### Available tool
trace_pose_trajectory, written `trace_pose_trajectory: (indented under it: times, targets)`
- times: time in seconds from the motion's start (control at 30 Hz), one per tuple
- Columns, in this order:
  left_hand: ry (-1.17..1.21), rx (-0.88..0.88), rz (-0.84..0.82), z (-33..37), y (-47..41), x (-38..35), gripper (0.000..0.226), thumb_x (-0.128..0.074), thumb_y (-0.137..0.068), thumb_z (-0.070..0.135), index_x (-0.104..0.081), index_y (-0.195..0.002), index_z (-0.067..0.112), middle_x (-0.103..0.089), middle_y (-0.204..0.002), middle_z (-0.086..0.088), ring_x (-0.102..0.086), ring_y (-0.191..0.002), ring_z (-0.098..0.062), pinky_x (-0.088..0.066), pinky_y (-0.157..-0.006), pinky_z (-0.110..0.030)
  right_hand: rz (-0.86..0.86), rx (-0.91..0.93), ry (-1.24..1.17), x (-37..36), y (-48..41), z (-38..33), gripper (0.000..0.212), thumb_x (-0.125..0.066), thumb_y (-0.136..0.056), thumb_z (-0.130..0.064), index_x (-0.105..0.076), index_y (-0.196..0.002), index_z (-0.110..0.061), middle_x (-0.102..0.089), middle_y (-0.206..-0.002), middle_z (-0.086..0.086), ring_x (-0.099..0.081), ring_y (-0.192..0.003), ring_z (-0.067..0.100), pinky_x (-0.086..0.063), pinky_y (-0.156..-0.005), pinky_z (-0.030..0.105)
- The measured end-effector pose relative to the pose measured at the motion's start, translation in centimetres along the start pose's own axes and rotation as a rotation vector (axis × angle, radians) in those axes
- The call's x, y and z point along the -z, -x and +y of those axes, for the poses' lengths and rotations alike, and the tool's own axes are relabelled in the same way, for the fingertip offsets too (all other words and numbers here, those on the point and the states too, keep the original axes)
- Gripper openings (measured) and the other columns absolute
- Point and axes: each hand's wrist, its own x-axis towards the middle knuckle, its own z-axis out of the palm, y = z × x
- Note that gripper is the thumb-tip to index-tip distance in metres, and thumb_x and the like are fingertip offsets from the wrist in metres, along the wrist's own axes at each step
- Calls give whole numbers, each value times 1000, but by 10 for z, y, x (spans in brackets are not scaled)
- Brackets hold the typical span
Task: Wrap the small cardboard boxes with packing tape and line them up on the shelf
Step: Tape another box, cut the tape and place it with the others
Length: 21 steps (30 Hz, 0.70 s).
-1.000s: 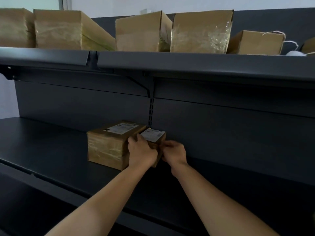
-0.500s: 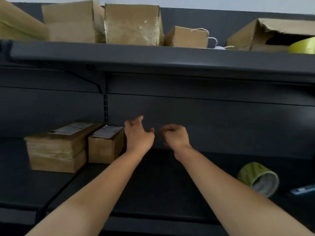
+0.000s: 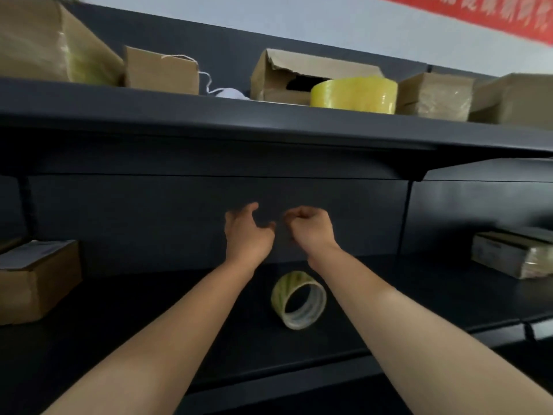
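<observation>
Both my hands hang in the air in front of the dark back panel of the shelf, holding nothing. My left hand has its thumb and fingers spread loosely. My right hand has its fingers curled into a loose fist. Below and between my forearms a roll of clear packing tape stands on edge on the dark lower shelf. A small labelled cardboard box sits at the far left of that shelf. A taped box lies at the far right.
The upper shelf carries several cardboard boxes: a tape-wrapped one at left, a small one with white string, an open one, and more at right. A large yellow tape roll sits there too.
My hands let go of the small box on the lower shelf and lifted away empty. My view swung right, so the boxes slid to the left edge and the tape roll came to the middle.
</observation>
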Motion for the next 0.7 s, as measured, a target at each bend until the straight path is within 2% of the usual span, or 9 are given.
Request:
trace_pose_trajectory:
  times: [0.13, 0.33, 0.4, 0.5, 0.7]
  targets:
    - [16, -15, -36, 25, 8, -45, 52, -60, -91, 28, -41, -139, 26, -32, -139, -5, -40, -128, -22, -40, -106, -39, 40, -6, 13, 54, -6, 11, 16, -57, -90, -11, -70, -87, -20, -68, -96, 1, -63, -91, 18, -57, -84, 40]
    - [87, -48, -104, 56, 26, -117, 50, -59, -92, 26, -41, -139, 25, -33, -139, -4, -41, -126, -21, -41, -95, -29, 116, -3, 43, 132, -11, 31, 24, -55, -89, -11, -66, -75, -26, -68, -91, -1, -63, -89, 19, -57, -78, 35]
    - [118, -43, -128, 66, 35, -141, 49, -59, -92, 25, -42, -138, 25, -34, -139, -4, -41, -127, -20, -41, -97, -30, 138, -4, 41, 158, -11, 38, 22, -56, -90, -12, -65, -75, -25, -68, -88, 0, -63, -87, 21, -56, -77, 36]
    - [160, -20, -170, 78, 48, -177, 49, -60, -91, 25, -43, -137, 25, -35, -139, -3, -42, -126, -20, -41, -101, -34, 175, -16, 49, 197, -10, 49, 18, -58, -90, -16, -66, -76, -23, -67, -85, 0, -63, -88, 22, -56, -80, 41]
    - [235, 3, -273, 104, 69, -245, 49, -58, -92, 24, -42, -138, 26, -38, -138, -2, -44, -123, -18, -39, -93, -29, 245, -67, 101, 270, -15, 73, 12, -58, -90, -18, -70, -87, -20, -66, -85, 0, -62, -88, 20, -57, -83, 42]
